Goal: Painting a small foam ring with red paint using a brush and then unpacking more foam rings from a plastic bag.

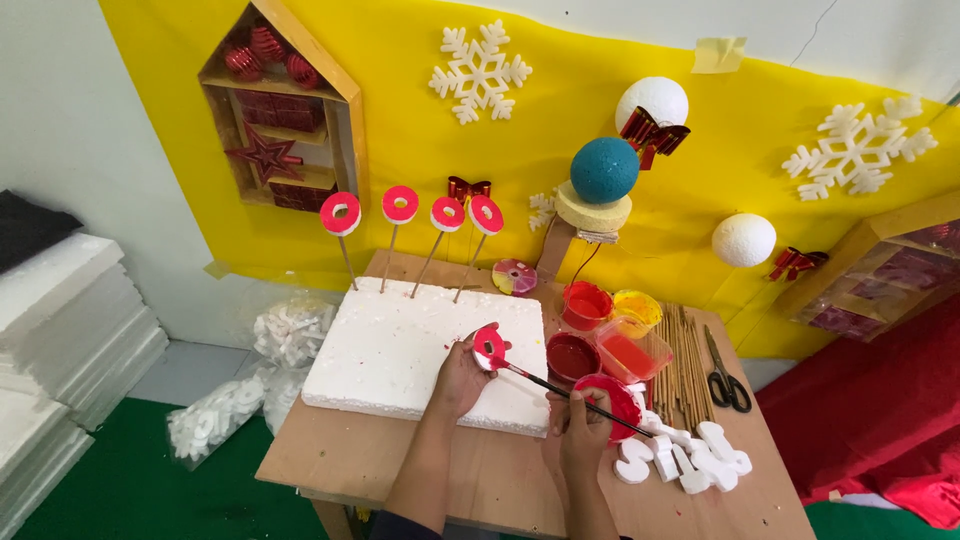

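Near the table's front edge, left hand [460, 378] pinches a red foam ring [489, 347]; right hand [580, 430] grips the paintbrush [560, 390]. Risk: wet paint smearing fingers, or dripping onto the white foam slab [400, 345].

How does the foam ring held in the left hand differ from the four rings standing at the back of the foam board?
The ring in the left hand is held by fingers of the left hand over the white foam board, with the paintbrush tip on it; the four rings on sticks stand untouched. The held ring shows no stick; the four rise on thin sticks stuck into the board. All are red-painted rings with white showing at the hole.
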